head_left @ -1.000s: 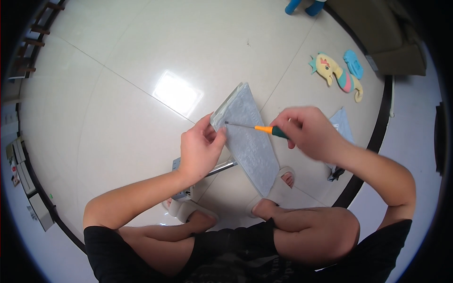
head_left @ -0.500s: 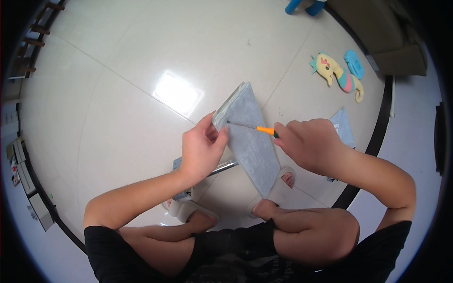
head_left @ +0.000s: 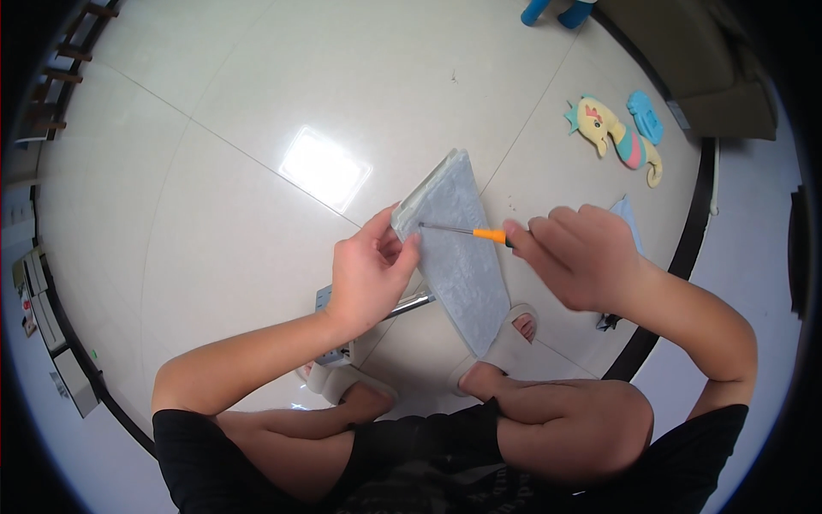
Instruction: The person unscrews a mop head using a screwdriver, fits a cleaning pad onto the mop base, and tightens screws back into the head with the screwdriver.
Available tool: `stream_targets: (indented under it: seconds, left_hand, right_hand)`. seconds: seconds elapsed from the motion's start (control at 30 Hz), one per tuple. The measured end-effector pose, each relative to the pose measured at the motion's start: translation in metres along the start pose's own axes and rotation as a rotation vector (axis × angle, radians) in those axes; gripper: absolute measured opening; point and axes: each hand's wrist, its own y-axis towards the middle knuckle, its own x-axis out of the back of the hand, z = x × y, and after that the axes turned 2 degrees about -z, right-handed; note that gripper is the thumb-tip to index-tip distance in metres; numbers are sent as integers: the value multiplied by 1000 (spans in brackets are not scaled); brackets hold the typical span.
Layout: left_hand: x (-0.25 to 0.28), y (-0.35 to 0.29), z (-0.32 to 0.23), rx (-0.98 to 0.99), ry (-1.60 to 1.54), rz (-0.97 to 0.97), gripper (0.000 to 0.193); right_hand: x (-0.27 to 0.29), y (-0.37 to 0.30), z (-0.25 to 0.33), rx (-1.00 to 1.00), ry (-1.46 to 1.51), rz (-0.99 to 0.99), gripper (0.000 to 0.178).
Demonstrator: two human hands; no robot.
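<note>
My left hand (head_left: 374, 265) grips the upper left edge of a grey, fabric-like panel (head_left: 467, 265) with a pale edge, its thumb on the face. My right hand (head_left: 582, 257) is closed around the handle of a screwdriver (head_left: 491, 236), orange at the front with some dark green showing by the fingers. The thin shaft runs leftward, and its tip meets a small dark spot on the panel close to my left thumb. Behind the panel, a shiny metal tube (head_left: 413, 302) slants down toward my left forearm, which partly hides a grey boxy part.
On the tiled floor to the far right lie a yellow seahorse plush (head_left: 618, 133) and a blue plastic item (head_left: 645, 117). A light-blue package (head_left: 628, 218) is partly hidden behind my right hand. Blue stool legs (head_left: 575, 13) stand at the top. My slippered feet (head_left: 521, 323) are below the panel.
The panel's upper end has shifted slightly right. My right hand has turned about the screwdriver's handle and moved a little rightward, with the tip still at the dark spot.
</note>
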Motion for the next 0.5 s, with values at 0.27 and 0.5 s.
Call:
stream_targets:
  seconds: [0.27, 0.5]
  left_hand:
    - [1, -1, -4, 26, 64, 5, 35]
    - [4, -2, -2, 32, -21, 9, 37]
  right_hand:
    - [-18, 1, 5, -206, 482, -115, 29]
    - [-16, 16, -6, -693, 931, 81, 12]
